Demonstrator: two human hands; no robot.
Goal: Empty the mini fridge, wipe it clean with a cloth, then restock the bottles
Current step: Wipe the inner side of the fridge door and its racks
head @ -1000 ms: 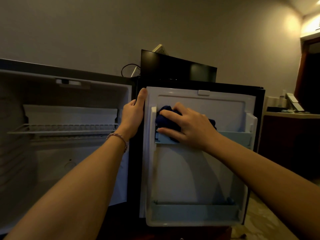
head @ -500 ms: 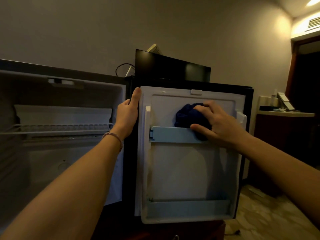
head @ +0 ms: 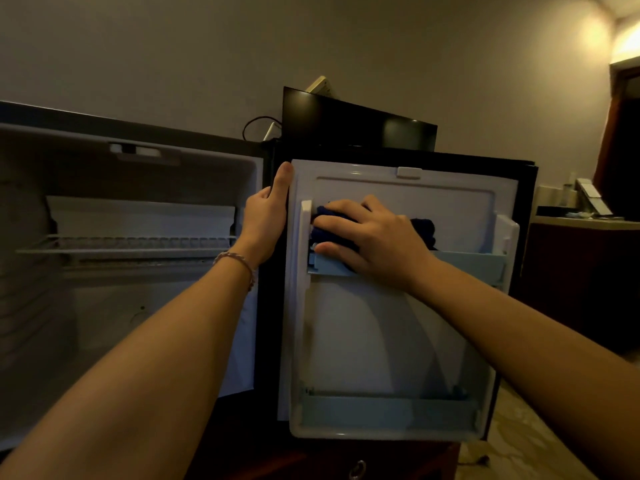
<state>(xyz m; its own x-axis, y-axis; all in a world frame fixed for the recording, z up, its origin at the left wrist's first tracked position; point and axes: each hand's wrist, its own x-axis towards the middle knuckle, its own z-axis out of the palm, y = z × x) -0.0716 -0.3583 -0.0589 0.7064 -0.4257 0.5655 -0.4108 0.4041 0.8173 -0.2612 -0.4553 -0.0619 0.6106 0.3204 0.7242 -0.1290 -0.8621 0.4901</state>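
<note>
Head view: we see mini fridge (head: 131, 271) open, wire shelf (head: 124, 245) bare inside. Door (head: 388, 341) swung wide toward us. Left hand (head: 265, 220) grips door's hinge-side edge — fingers curled round it, thumb up along the edge. Right hand (head: 377, 237) presses dark blue cloth (head: 420, 228) into upper door shelf (head: 467, 265), at its left end — fingers spread, nearly straight, over cloth. Lower door shelf (head: 388, 408) bare. We see no bottles.
</note>
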